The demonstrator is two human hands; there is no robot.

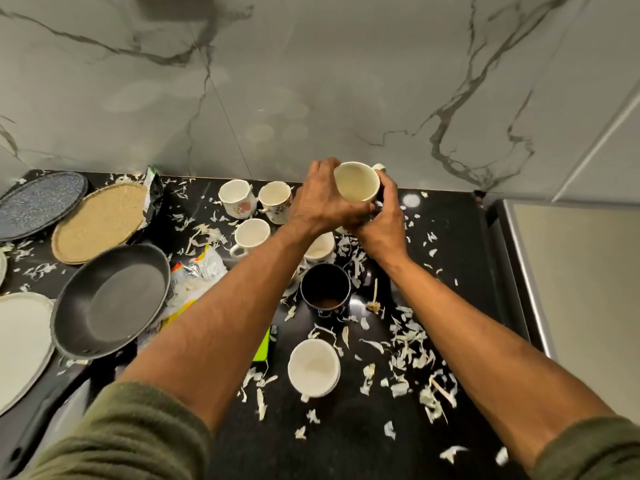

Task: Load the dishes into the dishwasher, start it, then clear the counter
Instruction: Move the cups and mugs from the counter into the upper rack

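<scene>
Five white ceramic cups (251, 233), one dark round mug (325, 287); at 12 o'clock, left grip (320, 200) and right grip (382, 221) clasp one cream ceramic cup (356, 183).

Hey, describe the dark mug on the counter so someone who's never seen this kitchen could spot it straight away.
Find the black counter strewn with pale peelings, below the marble wall. Near its middle, right of the frying pan, stands a cluster of cups. The dark mug is the only dark one, with brown residue inside; its neighbours are all white or cream.
</scene>
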